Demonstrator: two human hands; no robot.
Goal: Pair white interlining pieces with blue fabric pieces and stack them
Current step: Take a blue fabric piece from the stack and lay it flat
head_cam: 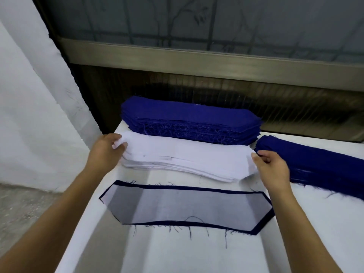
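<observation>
A: Head cam. How far along?

B: Early, I'd judge. One finished pair point(183, 207) is down: white interlining on a blue piece, flat on the table point(177, 253), just nearer the person than both sets of fingertips. Plenty left. The interlining stack point(157, 166) sits right under the fingers, the thick blue fabric stack point(189, 121) is just beyond the fingertips, and a second blue stack point(319, 166) lies beside the right knuckles, outer side.

A: Hands?

B: Left hand point(107, 152): thumb + fingers pinch the left end of the top interlining sheet point(187, 152). Right hand point(272, 168): fingers curled, thumb + forefinger pinch the right end. Whether the sheet is lifted yet, can't tell.

A: Which way does the sheet run?

B: Long axis goes L-R, fingertip to fingertip, w/ the right end a bit nearer the person. The finished pair has the same axis, its angled ends pointing out L & R. Next is prob. a blue piece onto that pair, then this sheet.
</observation>
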